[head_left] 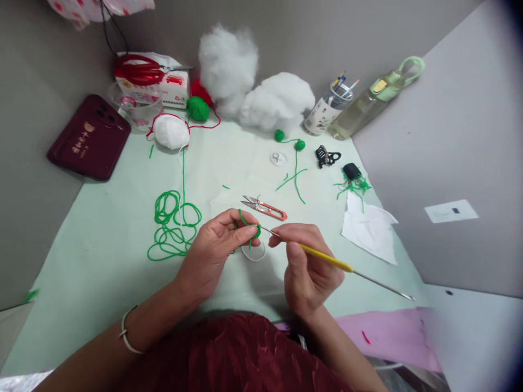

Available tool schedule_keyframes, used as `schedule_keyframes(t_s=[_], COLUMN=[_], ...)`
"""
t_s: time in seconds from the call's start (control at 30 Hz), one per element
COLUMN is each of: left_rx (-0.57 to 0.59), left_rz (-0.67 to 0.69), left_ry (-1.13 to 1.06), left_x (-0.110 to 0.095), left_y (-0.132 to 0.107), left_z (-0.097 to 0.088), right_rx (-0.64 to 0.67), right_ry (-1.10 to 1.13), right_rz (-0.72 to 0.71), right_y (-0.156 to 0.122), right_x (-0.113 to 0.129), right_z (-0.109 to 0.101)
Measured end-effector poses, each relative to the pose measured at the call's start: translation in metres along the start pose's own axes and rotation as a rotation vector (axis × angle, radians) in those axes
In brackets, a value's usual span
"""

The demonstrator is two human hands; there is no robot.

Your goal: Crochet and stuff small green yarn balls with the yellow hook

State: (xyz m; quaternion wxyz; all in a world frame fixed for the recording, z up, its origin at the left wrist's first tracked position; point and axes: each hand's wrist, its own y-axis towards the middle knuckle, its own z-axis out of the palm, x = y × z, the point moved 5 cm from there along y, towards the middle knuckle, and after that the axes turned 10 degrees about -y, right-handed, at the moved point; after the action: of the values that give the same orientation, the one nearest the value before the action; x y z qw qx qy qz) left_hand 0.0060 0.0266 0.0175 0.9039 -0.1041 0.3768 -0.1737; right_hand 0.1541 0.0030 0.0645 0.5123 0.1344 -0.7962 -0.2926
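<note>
Between the thumb and fingers of my left hand (218, 242) is a small green crochet piece (257, 232), partly covered by the fingertips. My right hand (310, 267) grips a crochet hook (327, 256) by its yellow handle; the thin metal tip meets the green piece, and a second metal end points down to the right. Loops of green yarn (169, 234) lie on the table left of my left hand. Just beyond my fingers rest thread snips (267, 208) with orange handles. A loop of white yarn (254, 254) shows beneath the green piece.
Yarn balls in white (171, 132) and green (198, 109) sit back left, near a maroon phone (92, 139) and red scissors (141, 71). White stuffing (278, 100) is piled at the back. A pen cup (327, 111), bottle (368, 100) and black hair clip (326, 157) stand or lie right.
</note>
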Motion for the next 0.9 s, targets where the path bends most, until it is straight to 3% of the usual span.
schedule_keyframes(t_s=[0.17,0.3,0.53,0.63,0.73,0.9], left_rx=[0.019,0.072,0.065,0.068,0.044,0.034], left_rz=[-0.029,-0.038,-0.093,-0.074,-0.019,0.008], left_ry=[-0.036,-0.047,-0.009,0.008,0.026,0.025], left_x=[0.002,0.002,-0.001,-0.003,-0.003,-0.002], left_y=[0.001,0.0,-0.002,-0.002,-0.002,-0.002], left_z=[0.002,0.005,0.006,0.005,0.002,0.001], right_rx=[0.001,0.109,0.124,0.177,0.191,0.295], right_ry=[0.014,0.049,0.455,0.51,0.344,-0.266], right_rz=[-0.001,0.015,0.335,0.377,0.275,-0.234], right_y=[0.0,0.001,0.002,0.005,0.009,0.0], right_x=[-0.002,-0.006,-0.03,-0.031,-0.024,-0.002], right_z=[0.001,0.007,0.013,0.011,0.003,0.001])
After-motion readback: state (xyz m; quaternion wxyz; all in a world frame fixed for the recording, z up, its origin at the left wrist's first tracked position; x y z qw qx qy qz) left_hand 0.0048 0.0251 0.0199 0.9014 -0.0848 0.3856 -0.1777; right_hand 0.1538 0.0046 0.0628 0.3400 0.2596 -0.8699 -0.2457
